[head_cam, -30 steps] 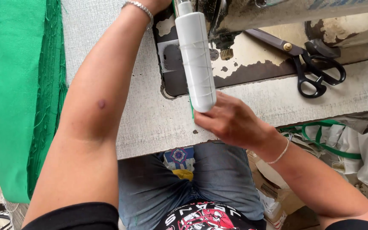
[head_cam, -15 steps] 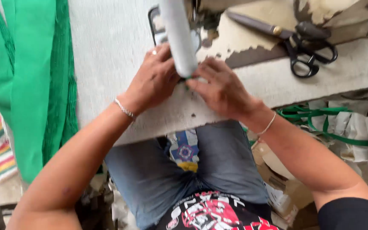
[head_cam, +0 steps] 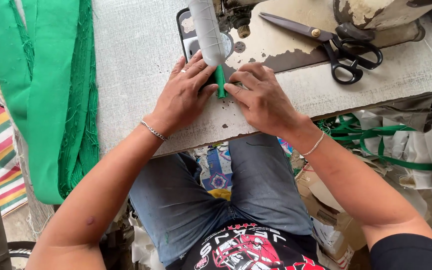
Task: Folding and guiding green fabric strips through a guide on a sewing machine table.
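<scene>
Both hands have slid forward: my left hand (head_cam: 183,97) and right hand (head_cam: 261,97) pinch a green strip (head_cam: 220,82) flat near the counter's (head_cam: 136,55) front edge; scissors (head_cam: 343,47) rest at its back, green cloth (head_cam: 51,90) drapes left.

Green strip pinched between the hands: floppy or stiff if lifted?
Probably floppy: the green strip looks like thin folded fabric, pressed flat by the left hand and right hand. Likely light. Similar green cloth drapes limply over the table edge.

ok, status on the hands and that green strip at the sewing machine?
Left hand and right hand flat on table, pinching green strip between fingertips. White cylinder overhangs strip. Scissors lie clear to the right.
</scene>
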